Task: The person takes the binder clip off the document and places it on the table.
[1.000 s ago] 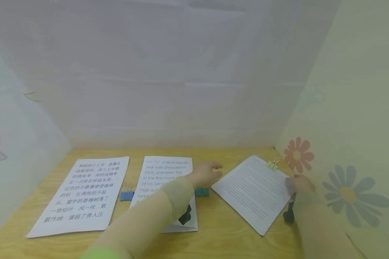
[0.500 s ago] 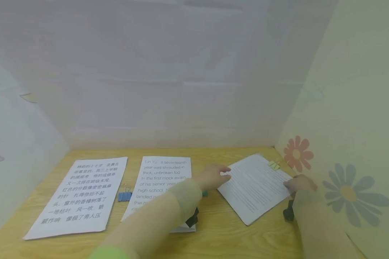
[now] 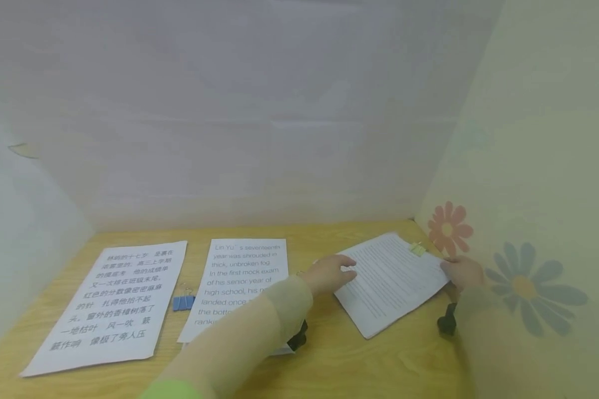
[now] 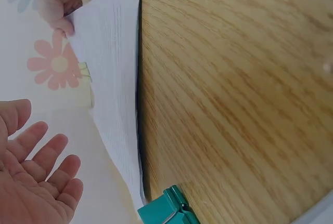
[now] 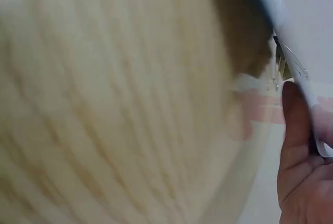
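Note:
A stack of printed sheets (image 3: pixel 389 282) lies turned at an angle on the right of the table, its right corner lifted. My right hand (image 3: pixel 463 272) pinches that corner; in the right wrist view the paper's edge passes between its fingers (image 5: pixel 297 125) and thumb. A yellow-green binder clip (image 3: pixel 418 249) grips the stack's far right edge. My left hand (image 3: pixel 329 272) reaches to the stack's left corner and overlaps it in the head view. Seen from the left wrist, the left hand's fingers (image 4: pixel 49 151) are spread and relaxed, holding nothing.
A teal binder clip (image 4: pixel 164 208) sits by the stack's left corner, mostly hidden by my left hand in the head view. Large-print English sheets (image 3: pixel 244 277), a blue binder clip (image 3: pixel 183 302) and Chinese-text sheets (image 3: pixel 110 305) lie leftward. A flowered wall (image 3: pixel 539 194) rises at right.
The stack has turned a little, its near corner swinging left and away, while my right hand took its right corner and raised it. My left hand moved right toward the stack.

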Tool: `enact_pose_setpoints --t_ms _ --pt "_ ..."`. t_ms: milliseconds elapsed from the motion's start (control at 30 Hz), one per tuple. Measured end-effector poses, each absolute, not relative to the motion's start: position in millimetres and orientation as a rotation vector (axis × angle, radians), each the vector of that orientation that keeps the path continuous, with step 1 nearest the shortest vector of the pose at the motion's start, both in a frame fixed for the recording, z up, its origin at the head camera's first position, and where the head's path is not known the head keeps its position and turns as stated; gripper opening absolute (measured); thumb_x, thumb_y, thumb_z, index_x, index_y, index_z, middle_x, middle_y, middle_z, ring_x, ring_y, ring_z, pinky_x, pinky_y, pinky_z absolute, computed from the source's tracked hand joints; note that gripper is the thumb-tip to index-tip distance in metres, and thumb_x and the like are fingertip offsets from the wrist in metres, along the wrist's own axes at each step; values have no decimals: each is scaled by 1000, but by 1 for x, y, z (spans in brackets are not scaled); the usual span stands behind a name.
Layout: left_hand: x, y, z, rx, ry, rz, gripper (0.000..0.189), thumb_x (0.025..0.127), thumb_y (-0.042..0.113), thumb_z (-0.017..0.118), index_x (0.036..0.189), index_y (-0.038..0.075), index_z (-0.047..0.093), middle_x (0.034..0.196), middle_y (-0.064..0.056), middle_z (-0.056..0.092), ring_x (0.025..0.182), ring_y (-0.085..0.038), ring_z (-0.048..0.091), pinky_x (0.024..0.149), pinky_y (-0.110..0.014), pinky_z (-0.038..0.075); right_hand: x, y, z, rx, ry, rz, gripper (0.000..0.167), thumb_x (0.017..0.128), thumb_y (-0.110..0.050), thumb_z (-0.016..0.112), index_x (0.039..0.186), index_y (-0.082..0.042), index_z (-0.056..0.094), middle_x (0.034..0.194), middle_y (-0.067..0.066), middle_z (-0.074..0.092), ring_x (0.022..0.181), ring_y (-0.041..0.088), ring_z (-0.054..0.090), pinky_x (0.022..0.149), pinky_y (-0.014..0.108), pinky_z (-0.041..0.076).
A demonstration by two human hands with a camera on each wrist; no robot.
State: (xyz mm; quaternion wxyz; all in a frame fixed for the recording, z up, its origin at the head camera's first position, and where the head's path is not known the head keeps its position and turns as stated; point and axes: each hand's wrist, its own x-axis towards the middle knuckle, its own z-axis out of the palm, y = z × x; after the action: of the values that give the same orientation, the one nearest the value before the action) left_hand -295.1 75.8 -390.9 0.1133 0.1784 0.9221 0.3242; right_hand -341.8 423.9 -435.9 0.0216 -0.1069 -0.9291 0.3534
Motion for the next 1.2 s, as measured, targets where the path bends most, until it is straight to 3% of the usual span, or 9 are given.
enact_pose_setpoints --t_ms 200,400,533,700,967,1200 --pt "-289 74 -385 570 2661 1026 39 100 35 51 136 20 55 140 4 52 132 -19 44 106 -38 38 -334 431 -419 -188 -2916 1104 52 99 -26 46 130 16 46 128 38 47 111 47 48 89 52 40" --pt "-284 71 -380 535 2595 1175 41 99 38 52 137 25 54 141 6 50 133 -21 42 107 -42 36 -329 433 -406 -184 -2852 1466 56 100 -26 51 138 14 39 116 26 59 89 16 64 77 29 52" --pt "-279 70 -372 476 2573 1242 42 99 38 52 138 27 53 142 4 50 133 -22 42 108 -44 36 -323 426 -396 -132 -2836 1645 62 99 -28 54 140 14 34 110 10 62 84 8 64 75 25 54" --pt "-279 67 -368 482 2580 1271 47 99 38 51 144 23 46 147 -1 44 132 -25 44 107 -45 36 -313 410 -382 -3 -2880 1663 65 99 -28 55 141 15 31 114 12 59 86 9 63 76 24 53" --pt "-281 45 -359 485 2617 1309 52 100 39 49 148 21 39 151 -1 38 138 -27 34 111 -47 29 -303 366 -369 186 -2880 1626 52 97 -26 58 131 12 48 108 14 64 87 17 62 75 29 53" --pt "-284 22 -349 436 2730 1246 51 100 37 50 147 21 40 149 -3 41 133 -28 42 108 -47 35 -293 327 -364 179 -2872 1656 47 96 -26 60 130 6 53 107 15 66 90 23 62 77 31 52"
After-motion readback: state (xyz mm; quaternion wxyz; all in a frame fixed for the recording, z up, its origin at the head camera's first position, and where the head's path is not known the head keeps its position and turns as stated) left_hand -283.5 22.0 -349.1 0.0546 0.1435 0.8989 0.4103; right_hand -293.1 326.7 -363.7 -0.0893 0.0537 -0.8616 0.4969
